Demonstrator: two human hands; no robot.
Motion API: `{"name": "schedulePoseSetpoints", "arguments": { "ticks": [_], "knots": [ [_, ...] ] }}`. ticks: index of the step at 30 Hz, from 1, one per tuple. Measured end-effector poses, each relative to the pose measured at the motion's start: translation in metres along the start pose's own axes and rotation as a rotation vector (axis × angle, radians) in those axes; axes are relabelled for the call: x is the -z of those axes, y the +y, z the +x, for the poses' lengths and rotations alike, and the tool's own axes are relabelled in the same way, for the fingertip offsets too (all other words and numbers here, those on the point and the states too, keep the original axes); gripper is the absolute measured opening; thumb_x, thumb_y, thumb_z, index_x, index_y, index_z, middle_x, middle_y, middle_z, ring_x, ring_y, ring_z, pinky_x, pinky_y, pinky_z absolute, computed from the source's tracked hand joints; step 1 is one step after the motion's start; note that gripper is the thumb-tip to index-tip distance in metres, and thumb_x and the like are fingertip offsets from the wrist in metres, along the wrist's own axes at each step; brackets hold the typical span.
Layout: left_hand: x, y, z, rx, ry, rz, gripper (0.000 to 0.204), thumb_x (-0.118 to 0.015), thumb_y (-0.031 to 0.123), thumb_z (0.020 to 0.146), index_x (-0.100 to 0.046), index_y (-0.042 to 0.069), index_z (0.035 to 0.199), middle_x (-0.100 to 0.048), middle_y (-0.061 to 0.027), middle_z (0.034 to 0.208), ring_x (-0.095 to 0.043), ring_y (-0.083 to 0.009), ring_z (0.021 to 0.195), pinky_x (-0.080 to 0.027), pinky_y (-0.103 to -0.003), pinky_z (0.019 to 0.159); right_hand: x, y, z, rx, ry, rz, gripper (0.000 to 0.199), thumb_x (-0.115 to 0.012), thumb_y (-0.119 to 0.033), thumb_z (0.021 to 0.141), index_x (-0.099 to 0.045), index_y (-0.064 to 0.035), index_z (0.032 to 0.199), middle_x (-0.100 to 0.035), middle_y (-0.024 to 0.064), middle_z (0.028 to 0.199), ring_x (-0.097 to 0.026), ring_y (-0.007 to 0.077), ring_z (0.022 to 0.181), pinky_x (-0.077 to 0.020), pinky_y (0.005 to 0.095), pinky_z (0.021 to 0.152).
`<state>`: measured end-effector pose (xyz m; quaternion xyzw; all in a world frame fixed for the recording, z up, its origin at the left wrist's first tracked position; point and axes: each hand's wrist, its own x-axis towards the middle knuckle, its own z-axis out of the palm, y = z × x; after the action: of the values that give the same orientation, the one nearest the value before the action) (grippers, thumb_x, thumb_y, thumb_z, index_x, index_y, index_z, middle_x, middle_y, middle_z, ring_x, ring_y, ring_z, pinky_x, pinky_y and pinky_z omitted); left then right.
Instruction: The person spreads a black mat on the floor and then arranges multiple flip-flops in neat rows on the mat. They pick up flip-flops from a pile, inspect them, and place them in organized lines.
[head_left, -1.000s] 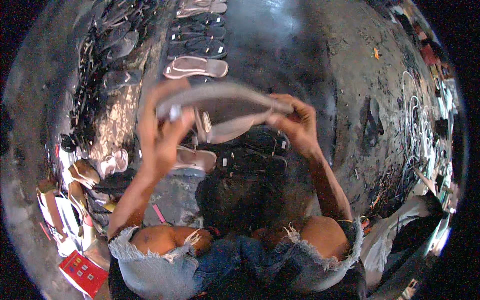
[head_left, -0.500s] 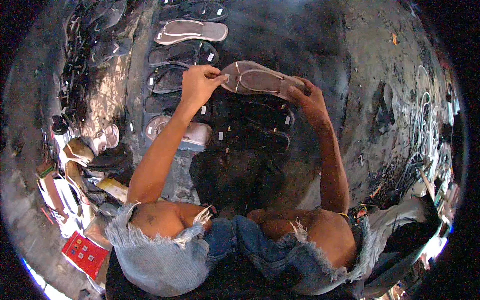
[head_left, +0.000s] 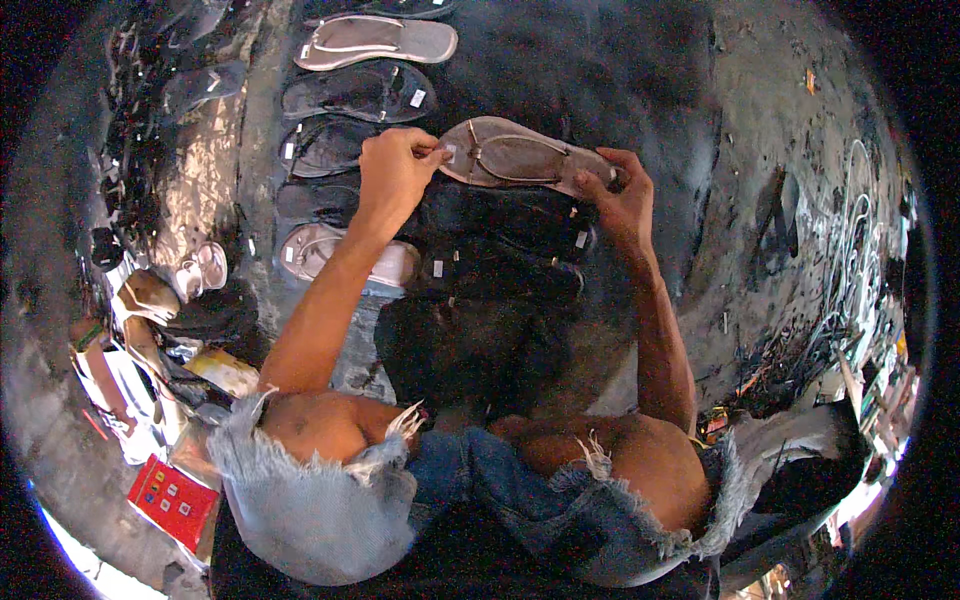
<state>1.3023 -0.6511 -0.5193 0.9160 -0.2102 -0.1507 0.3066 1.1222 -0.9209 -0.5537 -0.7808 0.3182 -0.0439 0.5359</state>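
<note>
Both hands hold one tan sandal (head_left: 520, 155) flat over the dark sandals (head_left: 500, 235) on the ground, left hand (head_left: 395, 170) pinching its heel, right hand (head_left: 620, 195) gripping its toe, and setting it down looks next

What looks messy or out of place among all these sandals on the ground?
The sandals in the middle lie in neat rows. The odd spot is the left edge, where shoes sit heaped at all angles beside a red packet. Both hands, left hand and right hand, hold one tan sandal flat.
</note>
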Motion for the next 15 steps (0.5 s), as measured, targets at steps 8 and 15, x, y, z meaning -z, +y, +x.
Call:
{"name": "schedulePoseSetpoints", "arguments": {
  "ticks": [8, 15],
  "knots": [
    [0.008, -0.013, -0.016, -0.018, 0.033, 0.154, 0.02, -0.073, 0.021, 0.088, -0.075, 0.007, 0.103, -0.072, -0.0172, 0.093, -0.071, -0.0366, 0.092, -0.056, -0.051, 0.081, -0.019, -0.028, -0.013, 0.048, 0.03, -0.076, 0.048, -0.086, -0.021, 0.087, -0.068, -0.0046, 0.128, -0.075, 0.0098, 0.114, -0.071, 0.0205, 0.1, -0.0571, 0.0355, 0.089],
    [0.064, -0.017, -0.04, -0.256, -0.043, -0.348, 0.027, -0.074, 0.019, 0.089, -0.075, 0.006, 0.113, -0.074, -0.013, 0.106, -0.074, -0.0317, 0.093, -0.059, -0.042, 0.081, 0.012, 0.04, -0.009, 0.315, 0.505, -0.731, 0.073, -0.087, -0.044, 0.084, -0.061, -0.0132, 0.145, -0.055, 0.0234, 0.145, -0.046, 0.0401, 0.14, -0.0424, 0.0534, 0.112]
  ]
}}
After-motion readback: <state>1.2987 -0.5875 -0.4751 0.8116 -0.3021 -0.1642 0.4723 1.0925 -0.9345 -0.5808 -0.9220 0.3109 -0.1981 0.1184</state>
